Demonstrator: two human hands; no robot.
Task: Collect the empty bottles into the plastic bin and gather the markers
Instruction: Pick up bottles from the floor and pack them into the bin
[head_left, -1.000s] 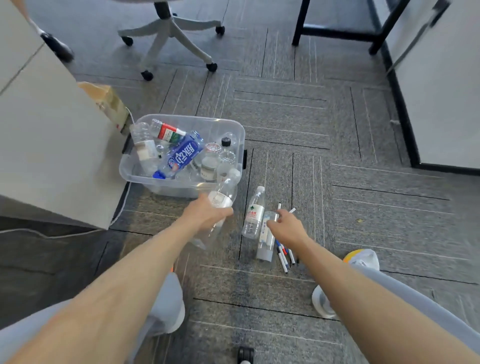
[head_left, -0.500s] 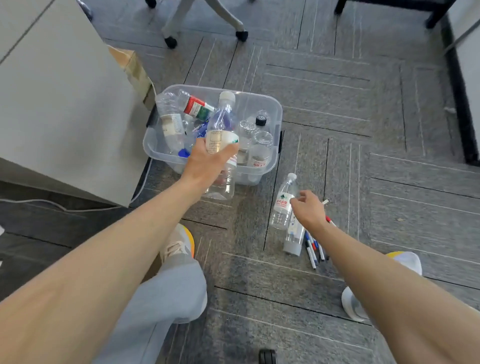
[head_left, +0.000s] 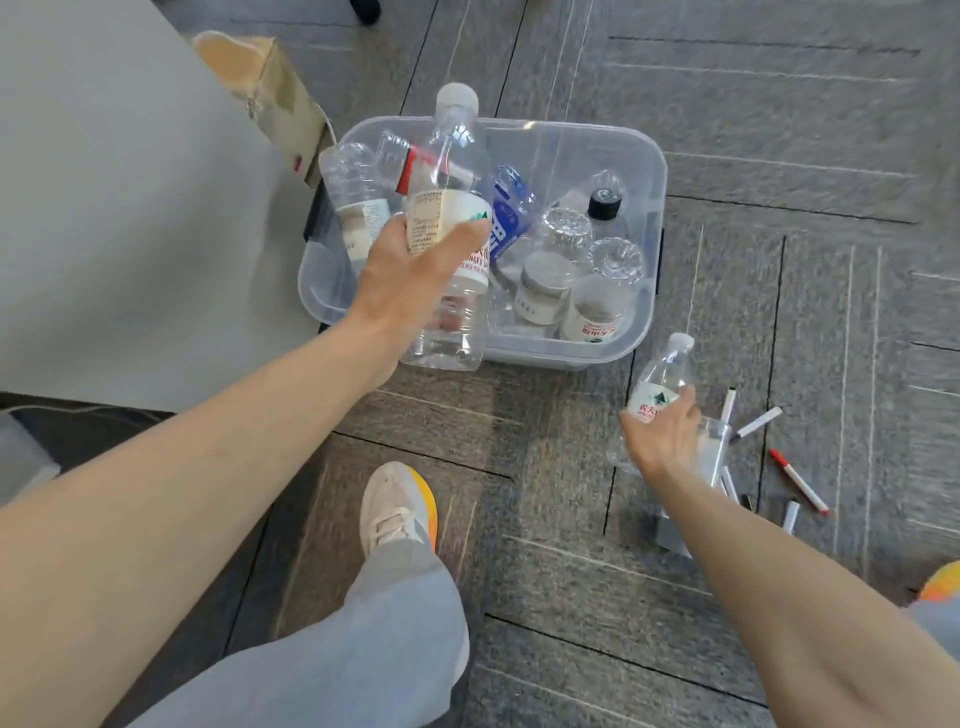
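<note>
The left hand clamps its fingers and thumb around one large clear bottle, long axis running away from the person, white cap farthest, over the near-left corner of the plastic bin. About eight bottles lie inside. The right hand curls around one small bottle on the carpet, cap towards the bin. At least five markers lie scattered just beside it.

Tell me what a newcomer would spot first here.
The left hand grips a large clear bottle above the plastic bin, which already holds many empty bottles. Right of the bin, the right hand grasps a small bottle, with markers scattered on the carpet beside it.
</note>
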